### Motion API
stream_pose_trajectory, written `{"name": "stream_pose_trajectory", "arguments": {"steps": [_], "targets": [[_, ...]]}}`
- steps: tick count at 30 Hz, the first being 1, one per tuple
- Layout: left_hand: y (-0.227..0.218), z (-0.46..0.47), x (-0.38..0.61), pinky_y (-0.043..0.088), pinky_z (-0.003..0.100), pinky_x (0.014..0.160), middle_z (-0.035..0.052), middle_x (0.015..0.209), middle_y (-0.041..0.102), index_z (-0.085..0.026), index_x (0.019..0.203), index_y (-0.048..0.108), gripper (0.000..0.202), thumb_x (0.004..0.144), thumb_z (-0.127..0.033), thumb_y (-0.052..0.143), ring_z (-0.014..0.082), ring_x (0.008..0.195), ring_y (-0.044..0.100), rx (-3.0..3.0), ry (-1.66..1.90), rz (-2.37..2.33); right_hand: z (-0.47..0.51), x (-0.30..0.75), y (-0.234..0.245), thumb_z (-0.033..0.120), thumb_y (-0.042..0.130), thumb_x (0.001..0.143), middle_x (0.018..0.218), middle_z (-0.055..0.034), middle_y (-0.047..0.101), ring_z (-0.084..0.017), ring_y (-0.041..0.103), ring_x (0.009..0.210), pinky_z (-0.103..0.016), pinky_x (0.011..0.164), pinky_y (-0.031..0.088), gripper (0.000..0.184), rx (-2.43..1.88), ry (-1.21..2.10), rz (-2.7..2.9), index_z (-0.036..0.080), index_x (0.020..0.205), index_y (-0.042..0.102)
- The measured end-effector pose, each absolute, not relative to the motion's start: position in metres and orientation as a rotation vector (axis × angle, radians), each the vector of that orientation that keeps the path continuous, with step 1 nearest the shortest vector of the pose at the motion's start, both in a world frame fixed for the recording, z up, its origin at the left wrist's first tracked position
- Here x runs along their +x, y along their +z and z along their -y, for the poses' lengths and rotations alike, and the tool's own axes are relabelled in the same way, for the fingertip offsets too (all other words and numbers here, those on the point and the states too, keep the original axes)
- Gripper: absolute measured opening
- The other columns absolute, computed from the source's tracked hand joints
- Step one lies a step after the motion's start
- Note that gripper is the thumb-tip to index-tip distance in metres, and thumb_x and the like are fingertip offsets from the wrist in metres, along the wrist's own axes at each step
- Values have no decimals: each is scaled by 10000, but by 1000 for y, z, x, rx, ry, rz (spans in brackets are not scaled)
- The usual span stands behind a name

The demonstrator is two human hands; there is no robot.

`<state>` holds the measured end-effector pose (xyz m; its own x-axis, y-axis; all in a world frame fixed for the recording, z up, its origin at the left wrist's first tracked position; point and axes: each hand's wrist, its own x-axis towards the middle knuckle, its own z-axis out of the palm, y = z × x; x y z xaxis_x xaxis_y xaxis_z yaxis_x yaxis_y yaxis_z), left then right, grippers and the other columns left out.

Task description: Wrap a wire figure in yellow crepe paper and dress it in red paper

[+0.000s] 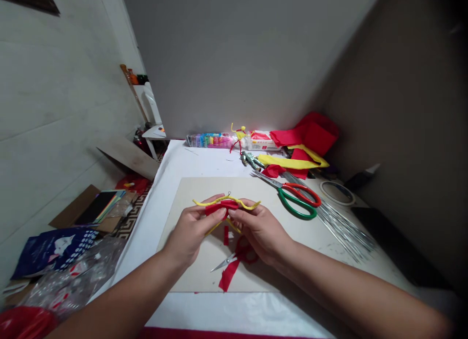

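My left hand (192, 232) and my right hand (259, 229) pinch a piece of red crepe paper (221, 208) from either side. It is gathered like a bow around a bent yellow chenille wire (241, 201), whose ends stick out past both hands. Just below my hands, small scissors with red handles (234, 256) lie open on a beige board (256, 193), beside a torn red paper strip (228, 275). Large scissors with red and green handles (296, 200) lie to the right of my right hand, not touching it.
Along the white table's (175, 159) back edge lie red and yellow crepe paper (314, 132), a small yellow-and-red wire figure (238, 134) and a colourful packet (208, 140). Thin metal rods (343, 232) and a tape roll (336, 193) lie right; cardboard and plastic bags lie left.
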<state>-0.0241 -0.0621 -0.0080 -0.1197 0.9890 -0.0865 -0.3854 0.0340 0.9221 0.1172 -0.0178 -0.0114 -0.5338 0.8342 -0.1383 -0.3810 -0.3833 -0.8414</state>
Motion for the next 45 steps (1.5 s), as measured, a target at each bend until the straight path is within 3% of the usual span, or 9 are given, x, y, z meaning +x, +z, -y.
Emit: {"name": "stream_pose_trajectory", "arguments": {"steps": [4, 12, 17, 23, 28, 40, 45], "targets": [[-5, 65, -24, 377, 363, 1022, 81, 1195, 644, -192, 983, 724, 252, 732, -207, 708, 245, 1146, 546, 809, 1394, -1067, 16, 116, -13, 197, 755, 675, 829, -23, 689, -145, 607, 776, -270, 770, 441, 172, -704, 2027, 995, 169, 835, 699], [-2, 66, -26, 389, 361, 1006, 95, 1083, 695, -181, 953, 737, 234, 721, -182, 708, 251, 1155, 539, 838, 1442, -1138, 15, 119, -14, 198, 767, 670, 776, -11, 676, -118, 596, 658, -247, 646, 452, 186, -686, 2138, 922, 167, 827, 671], [-2, 64, -26, 408, 352, 986, 92, 1052, 706, -170, 936, 742, 236, 702, -165, 711, 250, 1102, 576, 841, 1467, -1176, 10, 123, -13, 152, 764, 644, 750, 7, 672, -100, 598, 659, -227, 666, 459, 230, -667, 2150, 847, 183, 843, 653], [-3, 63, -26, 457, 348, 909, 82, 978, 727, -169, 937, 740, 237, 703, -174, 708, 231, 971, 636, 897, 1461, -1202, 4, 125, -13, 25, 596, 560, 740, -28, 661, -122, 592, 717, -230, 713, 460, 303, -598, 2192, 827, 153, 826, 661], [0, 64, -24, 481, 301, 837, 62, 926, 740, -184, 910, 747, 228, 685, -166, 717, 217, 915, 658, 916, 1493, -1222, 0, 128, -10, 47, 509, 528, 769, -46, 651, -150, 581, 734, -270, 730, 463, 365, -566, 2236, 846, 155, 839, 666], [-1, 64, -26, 472, 292, 805, 50, 890, 710, -181, 873, 734, 156, 729, -206, 681, 204, 891, 632, 1085, 1471, -1319, -3, 132, -5, 170, 679, 730, 780, -32, 654, -127, 587, 734, -262, 756, 444, 128, -565, 2256, 935, 172, 855, 652], [0, 66, -27, 476, 296, 781, 61, 902, 683, -172, 858, 724, 132, 747, -181, 653, 204, 878, 627, 1216, 1450, -1388, -5, 133, -4, 278, 670, 768, 813, -42, 647, -139, 583, 763, -254, 720, 456, 153, -595, 2262, 952, 161, 867, 671]]}}
